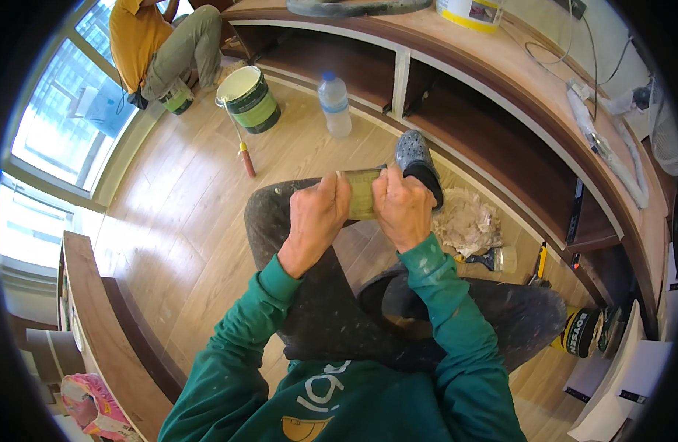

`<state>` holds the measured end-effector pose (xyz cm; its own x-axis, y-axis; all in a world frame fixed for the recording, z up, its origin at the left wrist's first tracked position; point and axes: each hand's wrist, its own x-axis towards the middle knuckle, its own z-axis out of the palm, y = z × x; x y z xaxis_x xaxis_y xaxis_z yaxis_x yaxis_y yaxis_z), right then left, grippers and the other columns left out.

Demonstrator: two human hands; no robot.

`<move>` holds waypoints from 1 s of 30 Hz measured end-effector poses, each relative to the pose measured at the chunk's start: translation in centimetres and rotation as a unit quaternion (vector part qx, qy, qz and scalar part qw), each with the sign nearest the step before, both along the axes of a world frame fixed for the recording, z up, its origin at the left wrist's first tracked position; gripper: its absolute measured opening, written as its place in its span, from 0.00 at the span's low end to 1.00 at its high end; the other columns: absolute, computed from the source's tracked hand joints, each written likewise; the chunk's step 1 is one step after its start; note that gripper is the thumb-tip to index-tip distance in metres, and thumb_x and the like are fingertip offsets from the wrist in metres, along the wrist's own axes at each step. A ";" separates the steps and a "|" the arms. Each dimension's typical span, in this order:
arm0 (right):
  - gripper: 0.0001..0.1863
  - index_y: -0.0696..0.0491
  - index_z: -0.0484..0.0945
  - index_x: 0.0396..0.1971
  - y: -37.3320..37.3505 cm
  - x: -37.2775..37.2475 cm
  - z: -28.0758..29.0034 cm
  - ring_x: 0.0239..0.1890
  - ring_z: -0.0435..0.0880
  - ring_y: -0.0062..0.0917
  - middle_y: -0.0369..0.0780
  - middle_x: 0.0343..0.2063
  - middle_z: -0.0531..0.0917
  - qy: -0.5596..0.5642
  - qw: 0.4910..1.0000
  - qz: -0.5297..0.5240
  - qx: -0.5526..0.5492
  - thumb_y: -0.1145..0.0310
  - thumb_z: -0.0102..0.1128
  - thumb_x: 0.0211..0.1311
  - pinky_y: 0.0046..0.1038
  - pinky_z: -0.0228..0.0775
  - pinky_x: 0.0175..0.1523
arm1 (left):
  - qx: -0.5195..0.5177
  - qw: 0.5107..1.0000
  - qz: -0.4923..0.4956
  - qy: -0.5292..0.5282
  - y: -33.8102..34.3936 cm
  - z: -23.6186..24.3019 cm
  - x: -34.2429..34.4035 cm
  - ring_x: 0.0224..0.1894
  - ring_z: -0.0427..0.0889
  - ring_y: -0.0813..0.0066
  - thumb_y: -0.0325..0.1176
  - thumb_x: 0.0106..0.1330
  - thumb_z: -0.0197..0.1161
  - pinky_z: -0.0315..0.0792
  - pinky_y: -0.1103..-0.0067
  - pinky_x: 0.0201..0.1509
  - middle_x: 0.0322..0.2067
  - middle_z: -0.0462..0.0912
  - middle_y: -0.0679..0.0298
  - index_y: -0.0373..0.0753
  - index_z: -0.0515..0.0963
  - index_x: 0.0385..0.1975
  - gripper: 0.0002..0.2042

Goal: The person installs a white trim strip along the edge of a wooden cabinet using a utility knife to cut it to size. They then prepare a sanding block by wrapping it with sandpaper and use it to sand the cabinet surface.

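Observation:
Above my bent knee, my left hand and my right hand are both closed in fists, side by side. Between them they grip opposite edges of a flat olive-yellow piece with a darker upper edge; its exact kind cannot be made out. The parts of it under my fingers are hidden. Beyond my right hand is a grey speckled clog on a foot. A crumpled cream-coloured rag lies on the floor to the right, with a paintbrush beside it.
A green paint bucket and a water bottle stand ahead on the wood floor. A red-handled tool rests by the bucket. Another person sits at far left. A long low cabinet curves along the right.

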<state>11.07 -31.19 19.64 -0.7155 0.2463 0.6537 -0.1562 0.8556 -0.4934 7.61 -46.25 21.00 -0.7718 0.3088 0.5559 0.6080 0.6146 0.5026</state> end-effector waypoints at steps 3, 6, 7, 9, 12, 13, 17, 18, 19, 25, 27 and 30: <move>0.10 0.57 0.74 0.23 0.3 -0.2 -0.2 0.16 0.80 0.44 0.50 0.15 0.79 0.006 1.000 0.019 0.000 0.69 0.56 0.63 0.41 0.71 0.24 | 0.020 1.000 -0.013 -0.006 0.2 -0.9 -0.1 0.13 0.73 0.53 0.31 0.70 0.57 0.67 0.68 0.19 0.14 0.69 0.47 0.34 0.71 0.21 0.14; 0.11 0.57 0.75 0.23 0.7 -0.2 0.0 0.19 0.80 0.46 0.51 0.16 0.79 -0.042 0.998 0.026 -0.025 0.68 0.55 0.63 0.44 0.72 0.26 | 0.022 0.998 -0.037 -0.035 0.1 -0.9 -0.2 0.18 0.77 0.49 0.29 0.68 0.58 0.69 0.64 0.20 0.15 0.74 0.48 0.33 0.73 0.24 0.10; 0.11 0.56 0.75 0.23 1.3 -0.4 -0.2 0.19 0.80 0.48 0.52 0.16 0.78 -0.071 0.997 0.032 -0.026 0.67 0.55 0.64 0.46 0.71 0.26 | 0.005 0.996 -0.034 -0.082 0.1 -0.7 -0.4 0.22 0.78 0.48 0.31 0.66 0.60 0.71 0.64 0.24 0.19 0.76 0.47 0.32 0.74 0.28 0.09; 0.11 0.56 0.76 0.25 2.3 -0.8 -0.4 0.21 0.79 0.51 0.53 0.16 0.78 -0.113 0.993 0.044 -0.013 0.66 0.54 0.65 0.48 0.70 0.27 | -0.029 0.984 -0.026 -0.175 0.1 -0.3 -0.8 0.29 0.81 0.46 0.35 0.64 0.65 0.74 0.63 0.32 0.26 0.79 0.44 0.31 0.76 0.37 0.13; 0.11 0.56 0.76 0.27 3.4 -1.0 -0.8 0.22 0.79 0.52 0.53 0.16 0.78 -0.152 0.987 0.050 0.023 0.65 0.54 0.65 0.48 0.70 0.28 | -0.047 0.996 -0.057 -0.043 0.4 0.8 0.4 0.43 0.78 0.44 0.41 0.53 0.73 0.72 0.62 0.46 0.43 0.77 0.42 0.30 0.70 0.53 0.31; 0.12 0.56 0.76 0.27 3.4 -1.0 -0.5 0.22 0.79 0.52 0.53 0.16 0.77 -0.161 0.985 0.051 0.029 0.64 0.54 0.66 0.48 0.70 0.28 | -0.061 0.995 -0.075 -0.015 0.4 1.3 0.7 0.47 0.77 0.44 0.42 0.50 0.75 0.72 0.62 0.50 0.48 0.76 0.42 0.29 0.68 0.58 0.37; 0.19 0.60 0.79 0.32 3.4 -0.5 1.5 0.27 0.83 0.52 0.54 0.22 0.82 -0.211 0.971 0.103 -0.040 0.58 0.51 0.67 0.50 0.74 0.37 | -0.102 0.983 -0.148 -0.017 -0.1 1.0 0.1 0.52 0.74 0.45 0.39 0.42 0.78 0.70 0.63 0.54 0.54 0.71 0.45 0.30 0.63 0.62 0.45; 0.18 0.60 0.80 0.35 3.5 -0.3 1.5 0.28 0.83 0.51 0.54 0.23 0.82 -0.211 0.969 0.100 -0.077 0.58 0.51 0.67 0.48 0.74 0.37 | -0.097 0.984 -0.151 -0.021 -0.3 0.8 -0.3 0.52 0.74 0.46 0.37 0.41 0.78 0.70 0.64 0.54 0.53 0.71 0.46 0.30 0.64 0.62 0.45; 0.19 0.60 0.80 0.38 4.1 0.1 1.3 0.29 0.84 0.50 0.54 0.25 0.83 -0.212 0.966 0.092 -0.112 0.58 0.52 0.67 0.47 0.74 0.37 | -0.085 0.987 -0.135 -0.030 -0.3 0.8 -0.4 0.52 0.74 0.46 0.36 0.40 0.78 0.70 0.64 0.53 0.53 0.71 0.46 0.30 0.64 0.61 0.44; 0.13 0.59 0.82 0.42 5.0 2.2 -0.6 0.30 0.85 0.38 0.49 0.30 0.84 -0.091 0.956 0.069 -0.271 0.66 0.58 0.64 0.35 0.75 0.37 | -0.058 0.994 -0.090 -0.012 0.4 1.0 -0.4 0.50 0.73 0.48 0.34 0.39 0.77 0.69 0.64 0.53 0.49 0.71 0.48 0.30 0.66 0.59 0.42; 0.10 0.59 0.83 0.36 4.0 2.7 -0.3 0.27 0.83 0.35 0.45 0.28 0.83 -0.082 0.959 0.081 -0.259 0.68 0.60 0.62 0.33 0.74 0.36 | -0.066 0.993 -0.091 0.016 0.6 0.9 -0.3 0.50 0.73 0.49 0.33 0.39 0.76 0.69 0.64 0.53 0.48 0.71 0.48 0.29 0.66 0.59 0.42; 0.09 0.59 0.83 0.35 3.7 2.5 -1.1 0.27 0.81 0.37 0.44 0.25 0.81 -0.087 0.975 0.066 -0.192 0.69 0.61 0.60 0.35 0.73 0.35 | -0.075 0.990 -0.108 0.049 1.4 0.9 -0.1 0.50 0.73 0.50 0.32 0.40 0.75 0.68 0.66 0.52 0.48 0.71 0.48 0.28 0.66 0.59 0.41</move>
<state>13.56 -27.53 18.55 -0.8496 0.3465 0.3976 -0.1383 0.5810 -0.8021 7.52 -44.88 21.92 -0.6232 0.5449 0.5610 0.7748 0.5282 0.3475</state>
